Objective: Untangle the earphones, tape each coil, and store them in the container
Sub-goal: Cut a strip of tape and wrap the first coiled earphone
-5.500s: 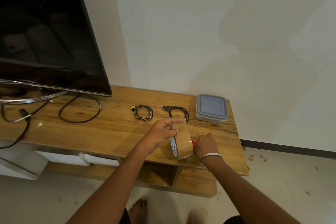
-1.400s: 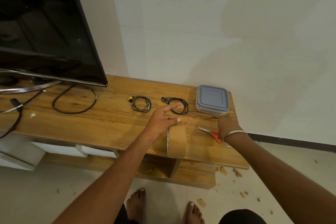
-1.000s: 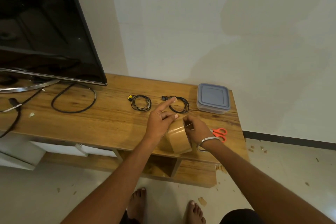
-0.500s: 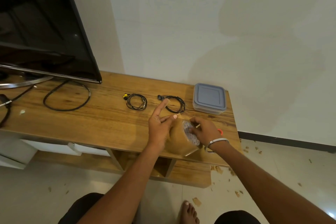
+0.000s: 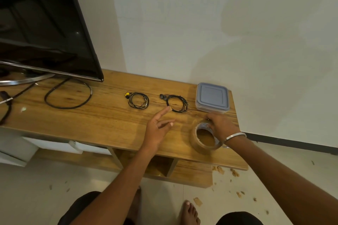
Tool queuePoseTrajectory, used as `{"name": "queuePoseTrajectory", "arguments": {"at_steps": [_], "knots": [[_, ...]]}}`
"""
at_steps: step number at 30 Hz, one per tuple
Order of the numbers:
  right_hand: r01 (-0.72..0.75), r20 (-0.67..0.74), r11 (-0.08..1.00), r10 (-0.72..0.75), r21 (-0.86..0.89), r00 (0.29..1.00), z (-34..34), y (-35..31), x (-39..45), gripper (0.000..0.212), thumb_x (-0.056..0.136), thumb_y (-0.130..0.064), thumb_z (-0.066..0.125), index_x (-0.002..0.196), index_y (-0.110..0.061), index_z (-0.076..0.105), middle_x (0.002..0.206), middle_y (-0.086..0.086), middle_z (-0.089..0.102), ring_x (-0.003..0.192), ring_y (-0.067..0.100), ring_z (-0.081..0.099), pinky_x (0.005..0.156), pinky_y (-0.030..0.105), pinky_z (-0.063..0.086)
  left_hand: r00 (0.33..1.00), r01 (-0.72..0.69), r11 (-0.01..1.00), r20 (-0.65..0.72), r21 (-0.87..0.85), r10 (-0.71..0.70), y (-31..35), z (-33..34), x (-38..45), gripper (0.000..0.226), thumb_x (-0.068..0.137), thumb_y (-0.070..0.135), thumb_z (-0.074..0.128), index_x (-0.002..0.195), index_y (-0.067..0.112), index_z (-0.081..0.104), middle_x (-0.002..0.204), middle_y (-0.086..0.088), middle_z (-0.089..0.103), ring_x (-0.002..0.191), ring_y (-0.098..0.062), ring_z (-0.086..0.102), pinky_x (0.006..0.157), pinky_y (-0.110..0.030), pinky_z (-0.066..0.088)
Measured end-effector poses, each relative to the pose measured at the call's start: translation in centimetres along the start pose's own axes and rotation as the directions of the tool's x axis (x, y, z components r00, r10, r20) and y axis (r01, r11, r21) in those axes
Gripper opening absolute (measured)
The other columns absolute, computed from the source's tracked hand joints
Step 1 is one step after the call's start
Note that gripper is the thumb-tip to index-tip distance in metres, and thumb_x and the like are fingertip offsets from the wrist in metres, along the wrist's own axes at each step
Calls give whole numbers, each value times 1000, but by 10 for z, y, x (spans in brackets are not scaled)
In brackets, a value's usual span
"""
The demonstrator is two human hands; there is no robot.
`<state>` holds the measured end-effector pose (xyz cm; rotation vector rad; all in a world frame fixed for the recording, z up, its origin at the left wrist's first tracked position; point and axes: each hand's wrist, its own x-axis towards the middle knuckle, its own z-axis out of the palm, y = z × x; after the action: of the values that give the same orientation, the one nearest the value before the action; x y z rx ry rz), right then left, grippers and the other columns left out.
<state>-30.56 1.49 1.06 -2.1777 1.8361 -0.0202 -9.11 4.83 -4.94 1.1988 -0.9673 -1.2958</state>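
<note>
The tape roll (image 5: 204,138) is now laid flat on the wooden stand (image 5: 102,115), near its right end, with the right hand (image 5: 222,127) resting over its far rim; fingers are curled on the rim, though a firm grip cannot be told. Half a second ago the roll was held upright between both hands; a second before that the scissors were seen just right of it, and they are no longer in view, probably hidden under the right hand. The left hand (image 5: 157,129) is released from the roll and reaches toward the far side, forefinger extended, a small cut strip of tape (image 5: 170,109) stuck to its tip. The strip sits just beside the near-left edge of the right coil (image 5: 176,103), not yet touching as far as can be told. The left coil (image 5: 138,100), with yellow buds, lies well apart to the left, untouched. Both earphones are already wound into neat loops, so untangling is judged done. The container (image 5: 212,97) stands at the far right corner, lid on, just right of the right coil. A cut piece is thus judged ready and the roll parked; taping of the right coil is the step in hand. The left coil remains to be taped, and the lid must be opened before storing. A TV (image 5: 43,23) occupies the far left.
</note>
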Motion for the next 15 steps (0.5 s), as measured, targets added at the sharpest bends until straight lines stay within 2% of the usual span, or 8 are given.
{"name": "queuePoseTrajectory", "arguments": {"at_steps": [4,7,9,11,13,15], "knots": [[-50,39,999,50,-9,998,3,-2,0,35,89,-20,59,123,-22,52,126,4,56,112,25,54,95,35,45,1000,-3,1000,-4,7,3,-2,-4,-6,60,86,-6,64,127,38,56,125,27,57,102,-8,68,91,-25,54],[-44,40,999,43,8,998,3,-6,-1,39,86,-34,57,124,-27,50,127,-1,49,120,24,46,103,48,36,1000,-17,1000,1,5,17,0,-4,-8,64,88,-9,57,130,39,51,130,21,54,101,-12,69,85,-27,56],[-15,-41,995,20,103,999,3,-16,-1,35,87,-32,55,122,-26,52,123,-2,50,119,22,46,106,47,31,1000,-22,1000,4,9,22,1,-4,-7,69,89,-13,52,131,41,47,130,20,52,99,-13,70,78,-25,57],[53,-147,980,-25,194,989,6,-31,2,28,88,-29,55,116,-24,57,116,-3,55,112,19,51,104,45,35,1000,-25,999,16,36,24,1,-4,-7,72,88,-16,51,132,41,45,135,17,47,98,-13,70,77,-23,57],[104,-188,953,-51,285,981,9,-48,4,23,90,-29,56,111,-22,61,107,-3,57,104,17,54,95,42,44,999,-39,997,41,70,36,1,-2,-8,74,87,-16,51,137,39,44,137,12,49,99,-13,70,84,-18,53],[86,-162,920,-24,383,987,9,-65,5,23,91,-30,57,111,-19,62,103,-4,57,98,14,55,84,29,45,997,-51,994,64,94,45,2,-2,-10,75,87,-16,51,141,34,42,130,9,59,100,-11,70,88,-10,46]]}}
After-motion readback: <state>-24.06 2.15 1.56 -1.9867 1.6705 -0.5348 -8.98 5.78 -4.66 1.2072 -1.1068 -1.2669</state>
